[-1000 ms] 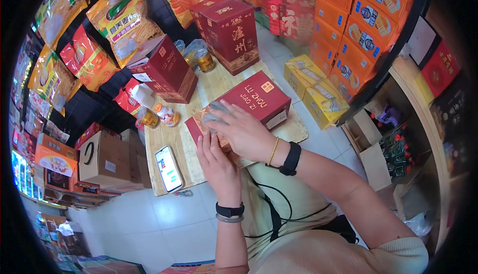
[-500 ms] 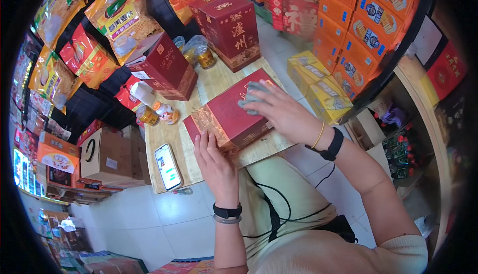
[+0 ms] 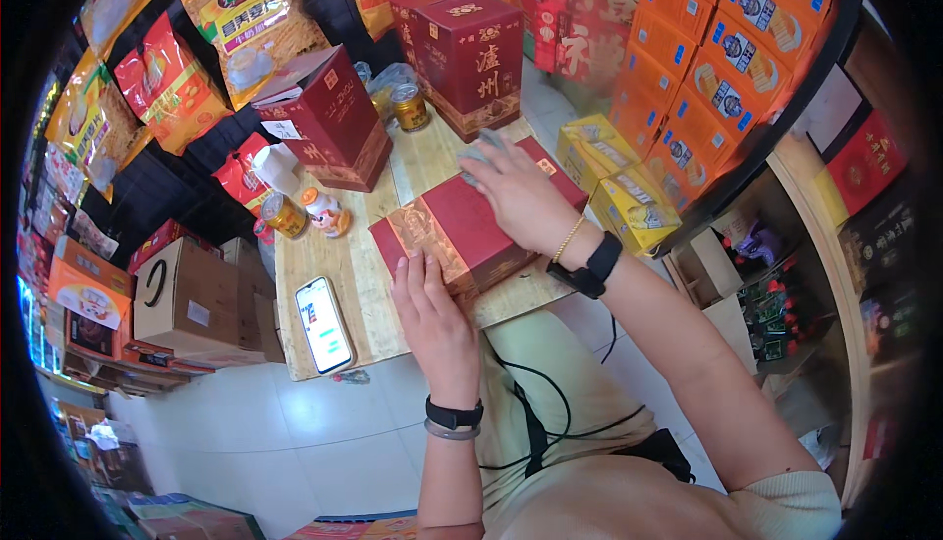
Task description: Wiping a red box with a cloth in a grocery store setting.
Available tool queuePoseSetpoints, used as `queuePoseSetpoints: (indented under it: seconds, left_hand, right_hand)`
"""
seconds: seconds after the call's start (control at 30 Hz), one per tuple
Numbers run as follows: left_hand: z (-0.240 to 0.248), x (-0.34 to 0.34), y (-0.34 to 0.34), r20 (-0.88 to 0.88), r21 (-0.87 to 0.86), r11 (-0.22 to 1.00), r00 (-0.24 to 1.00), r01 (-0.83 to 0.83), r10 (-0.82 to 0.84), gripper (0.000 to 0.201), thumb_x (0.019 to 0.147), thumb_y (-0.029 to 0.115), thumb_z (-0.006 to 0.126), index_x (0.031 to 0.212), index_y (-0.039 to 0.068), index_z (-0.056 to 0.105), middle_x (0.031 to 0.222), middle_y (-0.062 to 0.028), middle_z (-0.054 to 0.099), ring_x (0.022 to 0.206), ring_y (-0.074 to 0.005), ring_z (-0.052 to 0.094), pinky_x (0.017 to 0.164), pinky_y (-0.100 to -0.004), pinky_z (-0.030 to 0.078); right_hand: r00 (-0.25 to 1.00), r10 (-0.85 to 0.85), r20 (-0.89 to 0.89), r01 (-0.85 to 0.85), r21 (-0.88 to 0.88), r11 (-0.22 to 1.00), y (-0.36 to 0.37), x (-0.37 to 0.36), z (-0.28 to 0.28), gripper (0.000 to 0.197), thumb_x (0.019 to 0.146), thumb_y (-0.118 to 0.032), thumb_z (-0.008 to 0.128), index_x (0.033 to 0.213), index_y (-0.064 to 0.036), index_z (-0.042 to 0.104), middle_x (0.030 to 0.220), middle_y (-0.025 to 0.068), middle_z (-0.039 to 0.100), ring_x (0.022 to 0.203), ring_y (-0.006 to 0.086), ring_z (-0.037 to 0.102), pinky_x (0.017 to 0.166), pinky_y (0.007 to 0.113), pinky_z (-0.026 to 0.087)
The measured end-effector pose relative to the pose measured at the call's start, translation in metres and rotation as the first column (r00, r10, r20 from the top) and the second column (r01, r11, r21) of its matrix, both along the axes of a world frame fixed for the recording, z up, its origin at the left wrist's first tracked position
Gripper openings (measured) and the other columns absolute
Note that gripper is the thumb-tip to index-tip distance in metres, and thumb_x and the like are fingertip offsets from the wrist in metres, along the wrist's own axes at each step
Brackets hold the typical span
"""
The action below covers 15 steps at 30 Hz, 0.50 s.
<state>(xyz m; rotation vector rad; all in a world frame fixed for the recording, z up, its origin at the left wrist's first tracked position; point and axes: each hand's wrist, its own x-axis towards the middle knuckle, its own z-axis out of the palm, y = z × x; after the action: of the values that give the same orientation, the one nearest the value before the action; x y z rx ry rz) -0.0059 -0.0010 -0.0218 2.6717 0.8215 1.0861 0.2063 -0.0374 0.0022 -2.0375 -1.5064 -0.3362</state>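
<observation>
Two bare hands work on one dark-red gift box (image 3: 467, 223), which lies on its side on the wooden worktop (image 3: 378, 306) in front of the person. Its long axis slants from near left to far right, with the copper-patterned band (image 3: 424, 234) toward the left end.

That slant sets the hands apart. The left hand (image 3: 437, 324) is nearer the banded end: its fingers are outstretched, side by side, and laid against the band at the near edge, wrapped round nothing that shows; its thumb cannot be made out clearly. The right hand (image 3: 524, 196) reaches across the plain red part, farther along the axis, its grip holding a grey cloth (image 3: 473, 160) bunched under slightly parted fingers at the far long edge.

Beyond that edge stand two upright dark-red boxes, one (image 3: 329, 128) to the left and the other (image 3: 467, 59) straight ahead, with a gold can (image 3: 409, 108) between them. Left of the left hand, well clear of the lying box, a lit phone (image 3: 323, 324) rests near the worktop's left edge.
</observation>
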Motion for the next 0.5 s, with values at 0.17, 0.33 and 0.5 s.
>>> queuePoseSetpoints:
  seconds: [0.17, 0.33, 0.5]
  left_hand:
    - [0.000, 0.000, -0.001, -0.010, 0.027, 1.000, 1.000, -0.010, 0.010, 0.065, 0.080, -0.014, 0.060, 0.143, -0.001, 0.050, 0.153, -0.0198, 0.050, 0.147, -0.0408, 0.042, 0.122, -0.0504, 0.039]
    - [-0.001, -0.002, 0.000, 0.000, 0.004, 1.000, 1.000, -0.002, 0.002, 0.064, 0.083, -0.009, 0.067, 0.144, -0.002, 0.049, 0.153, -0.0200, 0.050, 0.146, -0.0416, 0.042, 0.121, -0.0503, 0.039]
    - [-0.003, -0.001, 0.001, -0.027, 0.038, 0.999, 1.000, -0.012, 0.013, 0.065, 0.084, -0.006, 0.070, 0.144, -0.002, 0.048, 0.152, -0.0198, 0.050, 0.146, -0.0416, 0.043, 0.120, -0.0500, 0.040]
  right_hand:
    - [0.995, 0.092, -0.033, -0.090, 0.040, 0.995, 0.022, -0.038, -0.001, 0.043, 0.099, -0.011, 0.059, 0.141, -0.0042, 0.060, 0.152, 0.0226, 0.051, 0.148, 0.0500, 0.039, 0.124, 0.054, 0.034]
    - [0.968, 0.237, -0.080, -0.239, -0.016, 0.971, 0.020, -0.061, 0.007, 0.046, 0.102, -0.013, 0.058, 0.147, -0.0102, 0.057, 0.157, 0.0189, 0.048, 0.150, 0.0452, 0.039, 0.123, 0.052, 0.036]
    - [0.925, 0.363, -0.115, -0.369, -0.039, 0.929, -0.004, -0.057, 0.009, 0.047, 0.100, -0.011, 0.060, 0.147, -0.0107, 0.057, 0.157, 0.0173, 0.048, 0.151, 0.0444, 0.038, 0.123, 0.052, 0.036]
